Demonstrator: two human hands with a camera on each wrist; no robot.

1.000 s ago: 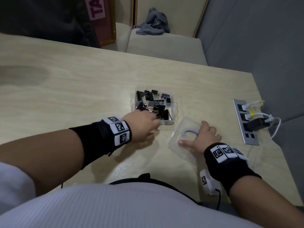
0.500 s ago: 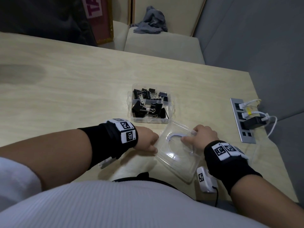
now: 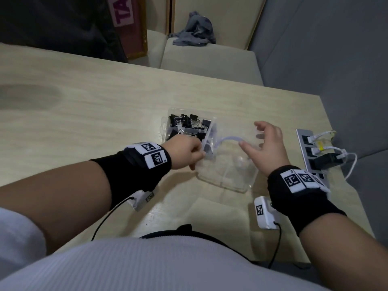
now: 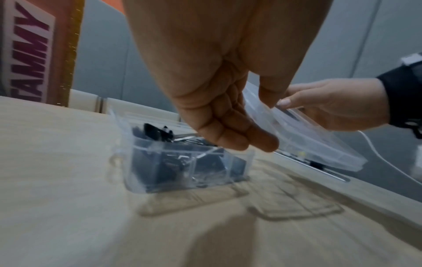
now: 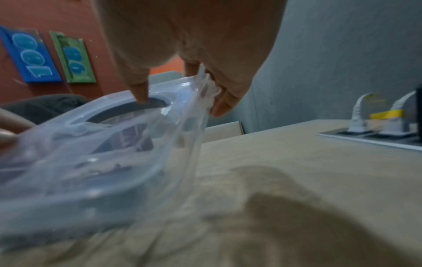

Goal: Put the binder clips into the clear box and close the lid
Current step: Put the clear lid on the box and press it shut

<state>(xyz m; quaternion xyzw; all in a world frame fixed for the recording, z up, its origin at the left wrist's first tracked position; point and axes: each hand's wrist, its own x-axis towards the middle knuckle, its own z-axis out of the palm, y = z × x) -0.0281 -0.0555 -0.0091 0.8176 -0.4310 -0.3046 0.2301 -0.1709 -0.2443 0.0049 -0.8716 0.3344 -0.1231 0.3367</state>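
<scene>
Hands: two bare hands are working over the table (image 3: 88, 106), each wrist wearing a black band with square printed markers.
Left hand (image 3: 184, 151): its fingers are curling together and its thumb is pinching the near-left edge of the lid (image 3: 227, 164).
Right hand (image 3: 265, 147): its thumb is pressing on top of the lid while the other fingers are reaching over the far-right edge and curling round it, so it is gripping the lid from the other side.
Lid: one piece of thin, glossy, see-through plastic, roughly rectangular with rounded corners and a raised rim; a pale curved handle is lying across its top. It is hanging in the air, tilted, just beside the box on its right, and casting a shadow on the table.
Clear box (image 3: 168, 131): one open, transparent, hard-plastic tub with rounded corners and small side tabs, sitting on the table just beyond the left hand.
Binder clips (image 3: 189, 124): black bodies with thin silver wire arms, all piled inside the box; they are overlapping too much to count.
Table: one pale wood-grain top, smooth and matte.
Power strip (image 3: 310, 156): one grey metal bar lying flat at the right edge, holding two white plugs and one black adapter.
Cloth (image 3: 194, 30): one crumpled grey heap lying on a beige cushioned seat beyond the table.
</scene>
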